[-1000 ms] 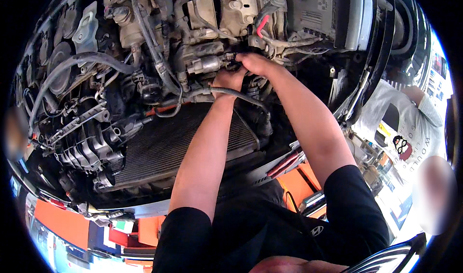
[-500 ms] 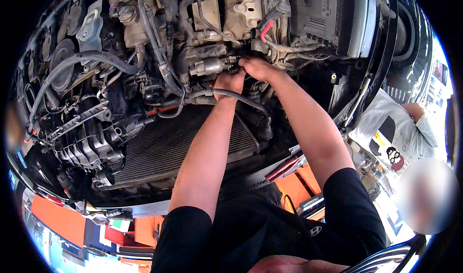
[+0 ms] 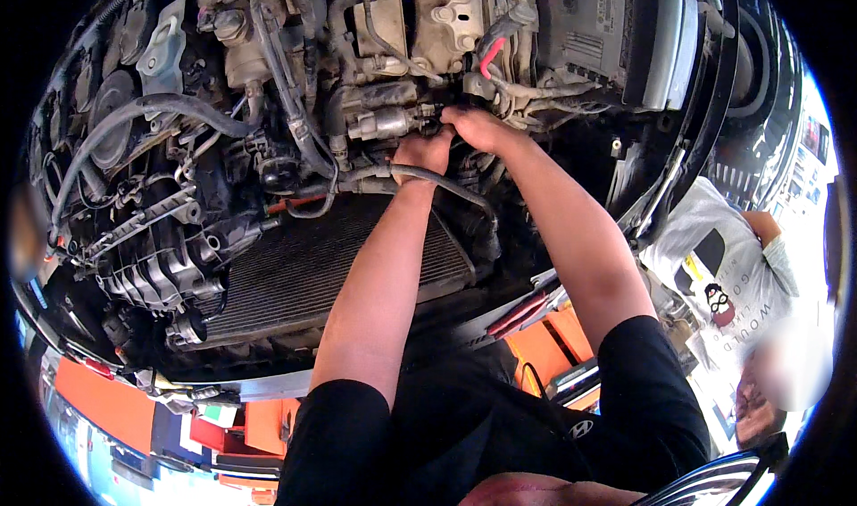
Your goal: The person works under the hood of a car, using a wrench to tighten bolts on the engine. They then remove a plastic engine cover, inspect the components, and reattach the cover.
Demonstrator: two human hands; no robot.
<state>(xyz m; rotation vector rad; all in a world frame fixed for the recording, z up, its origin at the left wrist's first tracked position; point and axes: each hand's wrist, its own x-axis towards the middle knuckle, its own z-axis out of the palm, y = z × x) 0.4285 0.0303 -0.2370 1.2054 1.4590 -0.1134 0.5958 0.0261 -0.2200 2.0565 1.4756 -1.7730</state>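
Note:
Both my arms reach deep into a car's engine bay. My left hand (image 3: 423, 156) is closed beside a metal cylindrical part (image 3: 382, 124), with a black hose (image 3: 455, 187) crossing over its wrist. Touching or nearly touching it, my right hand (image 3: 475, 129) is closed too, its fingers bent down just below a wiring bundle (image 3: 544, 95). Whatever the fingers of both hands grip is hidden among the dark parts between them. A red-sleeved cable (image 3: 490, 56) rises above my right hand.
Below my forearms lies the radiator (image 3: 312, 274). A black plastic intake manifold (image 3: 161, 260) sits at the left, under a thick curved hose (image 3: 147, 104). A grey control unit (image 3: 585, 24) is at upper right. Another person in a grey shirt (image 3: 714, 274) stands at the right.
My hands stay at nearly the same spot, with only a slight shift. The view has moved a little, and the person at the right has changed posture slightly.

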